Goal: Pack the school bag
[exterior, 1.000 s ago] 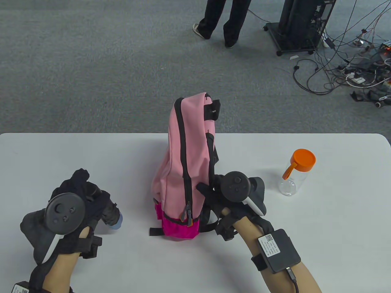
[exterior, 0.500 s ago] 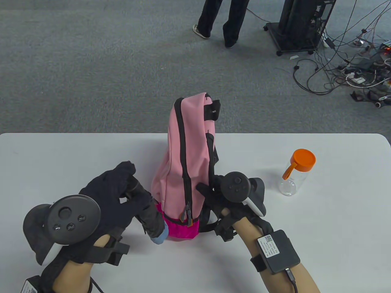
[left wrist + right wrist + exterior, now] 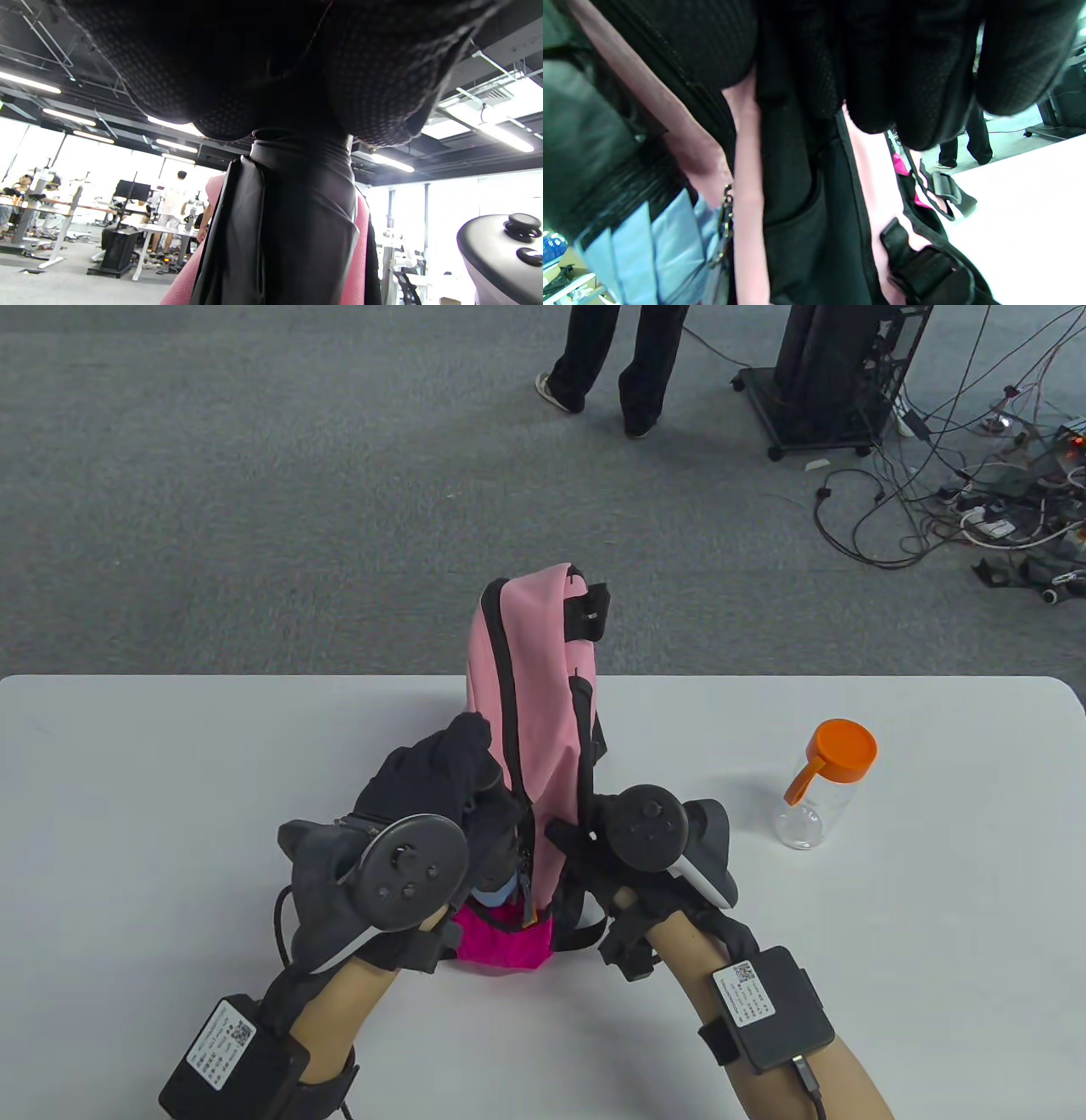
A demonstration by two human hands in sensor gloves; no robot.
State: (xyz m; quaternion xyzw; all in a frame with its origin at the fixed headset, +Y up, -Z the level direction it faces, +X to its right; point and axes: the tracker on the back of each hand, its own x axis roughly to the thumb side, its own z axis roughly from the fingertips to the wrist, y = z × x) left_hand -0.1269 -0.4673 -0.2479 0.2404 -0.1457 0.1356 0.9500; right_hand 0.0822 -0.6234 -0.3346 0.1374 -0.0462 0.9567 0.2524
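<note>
Left grip (image 3: pixel 441 797): wrapped round folded umbrella (image 3: pixel 496 891) | right grip (image 3: pixel 594 848): clasping backpack (image 3: pixel 530 678)

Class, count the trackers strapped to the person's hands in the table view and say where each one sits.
2. One tracker is on the left hand, against the bag's left side; the other tracker is on the right hand, at the bag's right side. None looks hidden.

Grey carpet (image 3: pixel 254 492), tangled cables (image 3: pixel 976 500), ceiling strip lights (image 3: pixel 505 137)
</note>
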